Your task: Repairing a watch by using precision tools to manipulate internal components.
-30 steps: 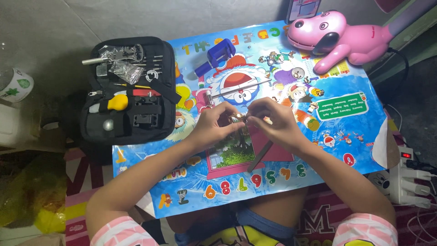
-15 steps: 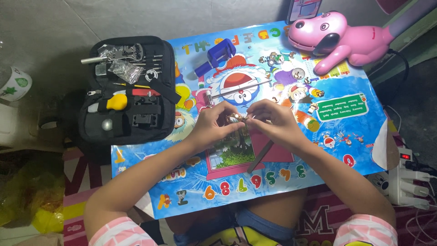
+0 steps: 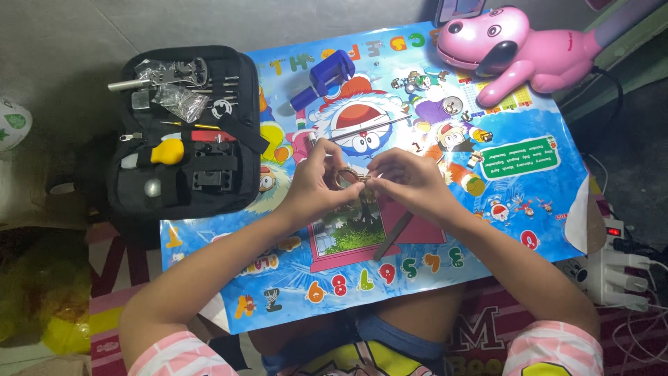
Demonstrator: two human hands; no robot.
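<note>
Fingers (image 3: pixel 332 182) of both hands are pinching a small round metal piece (image 3: pixel 346 177) (looks like a watch case, too tiny to be sure) just above the colourful cartoon surface (image 3: pixel 529 202). Left hand (image 3: pixel 316 182) steadies it, right hand (image 3: pixel 407 179) works its edge. The black tool kit (image 3: pixel 182 132) lies open and small parts (image 3: pixel 452 108) are scattered about, so I'd say mid-job, nothing reassembled yet.
</note>
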